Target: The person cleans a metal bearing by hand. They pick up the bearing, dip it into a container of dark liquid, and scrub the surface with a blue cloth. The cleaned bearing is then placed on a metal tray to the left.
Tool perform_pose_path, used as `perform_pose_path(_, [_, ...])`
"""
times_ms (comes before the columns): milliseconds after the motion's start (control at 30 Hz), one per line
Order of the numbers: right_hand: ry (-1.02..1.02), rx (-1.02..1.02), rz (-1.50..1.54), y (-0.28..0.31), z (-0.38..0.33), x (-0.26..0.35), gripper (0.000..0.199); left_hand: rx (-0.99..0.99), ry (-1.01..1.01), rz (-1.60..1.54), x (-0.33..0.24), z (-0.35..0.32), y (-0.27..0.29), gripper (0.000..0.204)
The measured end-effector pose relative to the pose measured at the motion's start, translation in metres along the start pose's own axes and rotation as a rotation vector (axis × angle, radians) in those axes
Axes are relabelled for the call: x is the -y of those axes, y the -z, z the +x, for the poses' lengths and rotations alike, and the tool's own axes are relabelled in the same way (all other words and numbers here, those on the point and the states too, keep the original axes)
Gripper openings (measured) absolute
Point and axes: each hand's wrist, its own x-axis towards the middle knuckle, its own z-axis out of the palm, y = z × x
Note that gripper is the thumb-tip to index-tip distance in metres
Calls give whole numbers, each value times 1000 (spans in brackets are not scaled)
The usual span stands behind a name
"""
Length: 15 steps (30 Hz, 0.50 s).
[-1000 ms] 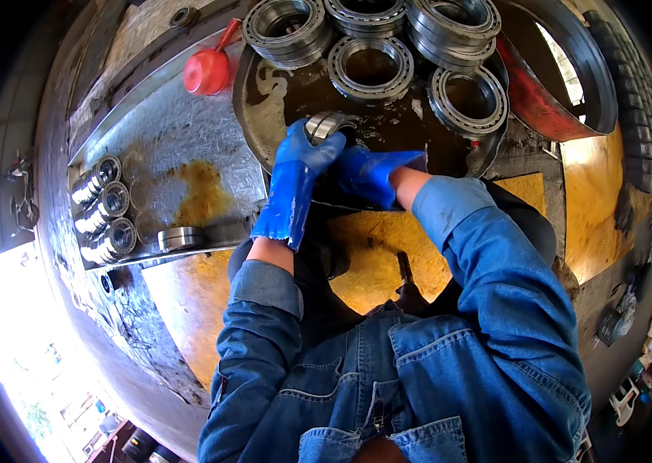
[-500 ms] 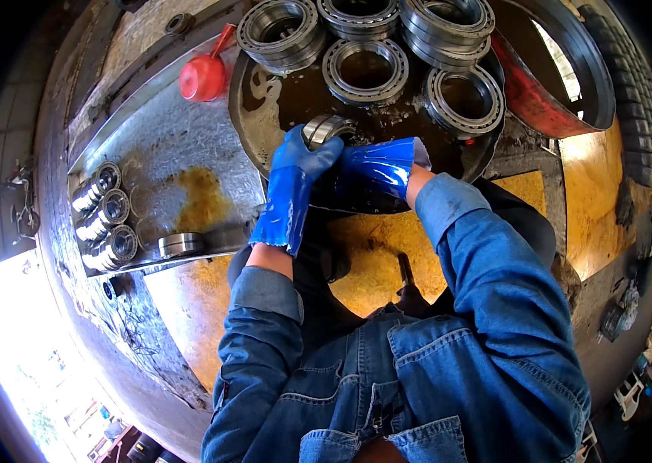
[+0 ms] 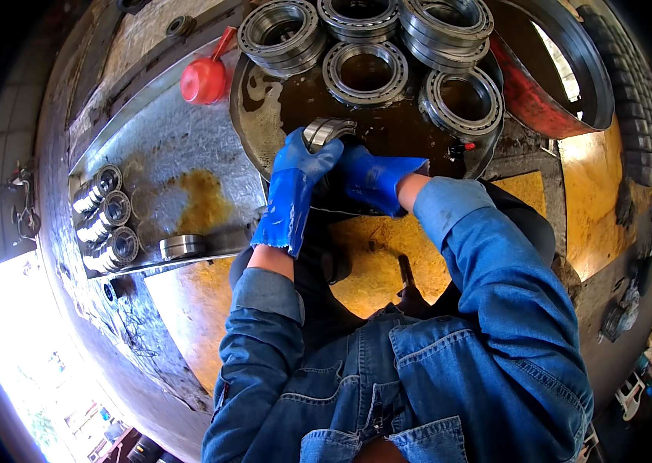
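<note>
Both my hands wear blue rubber gloves over the near side of a round basin of dark, oily liquid. My left hand is closed round a shiny steel bearing ring, which is tilted on edge. Close against that ring is my right hand; its fingers are hidden behind the glove's back and the ring, so their grip does not show. Large roller bearings stand in the basin beyond my hands, one in the middle, another at the right, and several stacked along the far side.
On the metal tray to the left lie several smaller bearings, a single ring and a red dipper. A large red-and-black metal hoop stands right of the basin, beside a tyre. Yellow boards lie below.
My right hand has turned at the wrist, its glove cuff swinging slightly down and right. The left hand and the bearing ring stay nearly in place. More of a small red-tipped object shows at the basin's right.
</note>
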Motion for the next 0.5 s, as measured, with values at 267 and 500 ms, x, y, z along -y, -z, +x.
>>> perform_pose_path(267, [-103,246,-674,25,-23,63,37,-21,6,1,2,0,0,82])
perform_pose_path(500, [73,42,1239,-28,12,2,38,-26,-20,-20,19,10,-5,74])
